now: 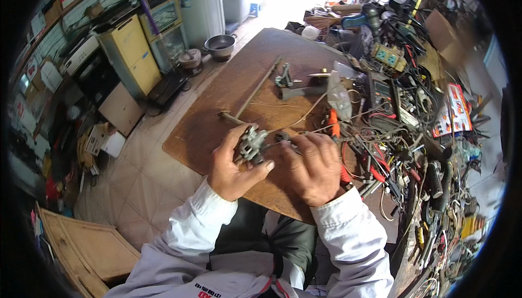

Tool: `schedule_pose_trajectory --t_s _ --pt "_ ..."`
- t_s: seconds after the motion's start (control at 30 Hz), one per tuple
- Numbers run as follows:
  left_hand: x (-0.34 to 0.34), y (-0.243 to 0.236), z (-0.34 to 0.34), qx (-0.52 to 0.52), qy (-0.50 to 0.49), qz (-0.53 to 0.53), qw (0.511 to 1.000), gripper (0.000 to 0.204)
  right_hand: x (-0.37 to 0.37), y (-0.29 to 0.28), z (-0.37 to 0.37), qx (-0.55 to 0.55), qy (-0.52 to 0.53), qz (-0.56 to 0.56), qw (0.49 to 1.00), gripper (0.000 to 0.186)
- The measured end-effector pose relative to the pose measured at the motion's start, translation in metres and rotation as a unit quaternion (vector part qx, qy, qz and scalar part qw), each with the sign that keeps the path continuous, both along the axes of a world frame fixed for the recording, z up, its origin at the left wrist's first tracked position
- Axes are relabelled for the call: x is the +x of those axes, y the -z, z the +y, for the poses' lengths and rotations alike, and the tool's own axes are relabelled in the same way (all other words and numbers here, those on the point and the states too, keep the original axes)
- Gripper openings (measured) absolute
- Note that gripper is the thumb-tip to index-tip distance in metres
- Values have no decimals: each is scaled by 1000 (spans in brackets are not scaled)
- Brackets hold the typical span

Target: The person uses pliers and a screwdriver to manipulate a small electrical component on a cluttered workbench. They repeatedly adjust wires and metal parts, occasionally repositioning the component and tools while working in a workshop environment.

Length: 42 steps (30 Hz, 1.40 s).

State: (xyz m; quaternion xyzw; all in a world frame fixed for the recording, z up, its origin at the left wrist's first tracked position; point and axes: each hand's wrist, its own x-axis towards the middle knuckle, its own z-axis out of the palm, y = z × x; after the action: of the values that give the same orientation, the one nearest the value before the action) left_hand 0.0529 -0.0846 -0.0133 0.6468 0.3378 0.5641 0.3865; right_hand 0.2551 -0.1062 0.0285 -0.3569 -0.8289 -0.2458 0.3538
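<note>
My left hand [235, 173] is closed around a small grey cast-metal part [253, 144], holding it up over the near part of the worn brown table [201, 107]. Just to its right, my right hand [315, 170] is curled, with a thin dark piece [272, 145] between it and the metal part; I cannot make out what its fingers grip. Behind my hands lie a long metal rod [258, 89], another metal fitting [284, 77] and a grey bar [302, 92]. A clear plastic bag [338, 94] and an orange-handled tool [334, 122] lie beyond my right hand.
A dense heap of tools, cables and a multimeter [379, 95] covers the right side, with a power strip [389, 56] among it. Old appliances [130, 53] line the left wall. A metal pot [219, 45] stands on the tiled floor. A wooden panel [70, 238] is at lower left.
</note>
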Motion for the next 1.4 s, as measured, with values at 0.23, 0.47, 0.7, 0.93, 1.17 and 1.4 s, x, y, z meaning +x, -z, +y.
schedule_pose_trajectory --t_s 0.23,0.47,0.7,0.93,1.17,1.4 --pt "3 4 -6 50 -41 43 997 72 -2 22 7 -16 -26 -20 999 49" --pt "5 3 -8 40 -21 24 999 69 -7 21 8 -15 -58 11 998 41" --pt "0 10 -5 48 10 13 999 73 -1 25 11 -4 -110 -14 994 36" --pt "-3 11 -3 33 12 1 999 76 -5 22 12 -9 -120 -10 993 35" --pt "-4 1 -2 2 47 -13 999 72 -5 19 12 -15 -102 -18 994 35" --pt "-3 -5 -4 -1 51 -4 999 66 -6 21 14 -10 -103 -25 994 32"
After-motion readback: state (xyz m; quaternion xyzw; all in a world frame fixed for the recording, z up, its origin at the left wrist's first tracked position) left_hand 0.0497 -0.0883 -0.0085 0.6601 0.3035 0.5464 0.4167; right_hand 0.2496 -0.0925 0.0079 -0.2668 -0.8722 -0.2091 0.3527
